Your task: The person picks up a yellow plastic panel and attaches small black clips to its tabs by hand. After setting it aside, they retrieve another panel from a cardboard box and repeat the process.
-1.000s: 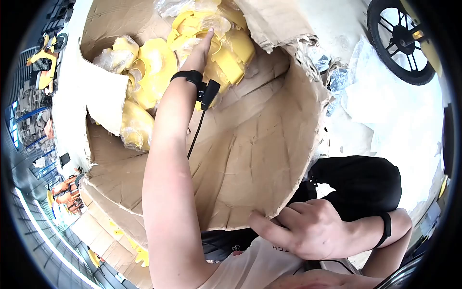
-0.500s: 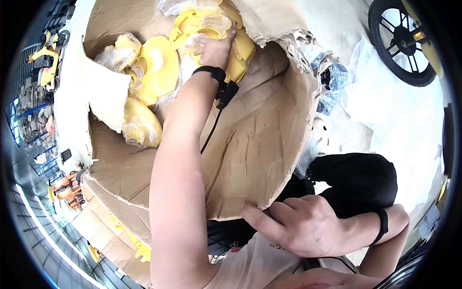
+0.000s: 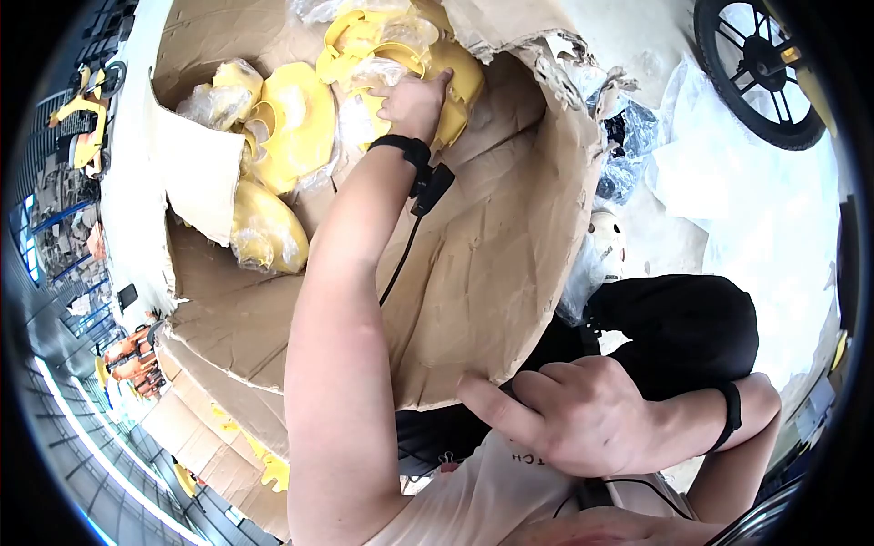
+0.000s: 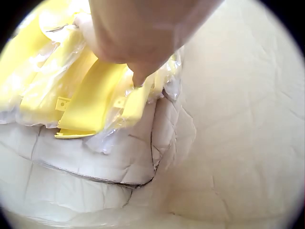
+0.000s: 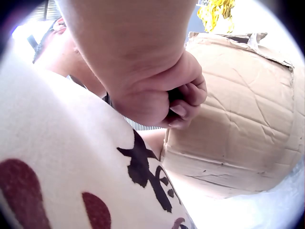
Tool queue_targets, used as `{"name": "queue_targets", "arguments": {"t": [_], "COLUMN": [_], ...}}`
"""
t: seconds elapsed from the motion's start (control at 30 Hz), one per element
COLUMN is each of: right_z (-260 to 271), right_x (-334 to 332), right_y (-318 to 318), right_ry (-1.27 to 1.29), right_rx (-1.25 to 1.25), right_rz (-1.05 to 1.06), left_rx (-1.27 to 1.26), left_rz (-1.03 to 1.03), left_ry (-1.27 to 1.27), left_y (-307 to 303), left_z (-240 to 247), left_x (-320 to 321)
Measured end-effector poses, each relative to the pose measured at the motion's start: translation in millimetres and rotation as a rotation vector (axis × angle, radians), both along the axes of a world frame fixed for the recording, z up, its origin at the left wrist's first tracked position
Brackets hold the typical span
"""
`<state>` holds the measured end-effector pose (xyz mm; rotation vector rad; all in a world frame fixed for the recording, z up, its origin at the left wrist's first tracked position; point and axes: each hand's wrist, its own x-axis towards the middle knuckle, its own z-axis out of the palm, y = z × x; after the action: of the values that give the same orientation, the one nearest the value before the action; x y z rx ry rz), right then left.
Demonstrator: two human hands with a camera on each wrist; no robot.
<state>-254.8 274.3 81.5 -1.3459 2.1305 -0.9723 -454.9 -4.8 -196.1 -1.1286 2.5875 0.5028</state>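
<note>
My left hand [image 3: 414, 105] reaches into a large cardboard box [image 3: 482, 291], its thumb and fingers spread across a yellow plastic part [image 3: 464, 82] and gripping it. In the left wrist view, the thumb points down beside a long yellow panel [image 4: 90, 102], with clear plastic wrap around it. More yellow parts [image 3: 296, 118] in clear bags lie to the left inside the box. At the near rim, my right hand [image 3: 583, 414] is loosely fisted, one digit stretched to the cardboard edge. The right wrist view shows its fingers [image 5: 183, 107] curled into the palm, with no object visible in them.
The box has a torn flap [image 3: 205, 191] at left and ragged edges. A black spoked wheel [image 3: 760, 73] stands at upper right, near plastic sheeting [image 3: 756, 218]. A knee in black trousers [image 3: 683, 332] is beside the box. Another carton [image 3: 209, 455] lies lower left.
My left hand has shifted right over the yellow parts, its thumb coming down onto the right-hand piece. The right hand stays at the near rim, nearly unmoved.
</note>
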Motion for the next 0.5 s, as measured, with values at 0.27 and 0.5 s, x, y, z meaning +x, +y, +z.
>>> {"name": "queue_targets", "arguments": {"t": [0.27, 0.5], "right_z": [-1.1, 2.7], "right_x": [2.5, 0.3], "right_y": [-1.1, 1.7], "right_ry": [0.042, 0.011], "right_rx": [-0.003, -0.002], "right_rz": [-0.020, -0.008], "left_rx": [0.006, 0.118], "left_rz": [0.092, -0.060], "left_ry": [0.007, -0.107], "left_y": [-3.4, -54.3], "left_z": [0.8, -45.1], "left_x": [-7.4, -10.8]}}
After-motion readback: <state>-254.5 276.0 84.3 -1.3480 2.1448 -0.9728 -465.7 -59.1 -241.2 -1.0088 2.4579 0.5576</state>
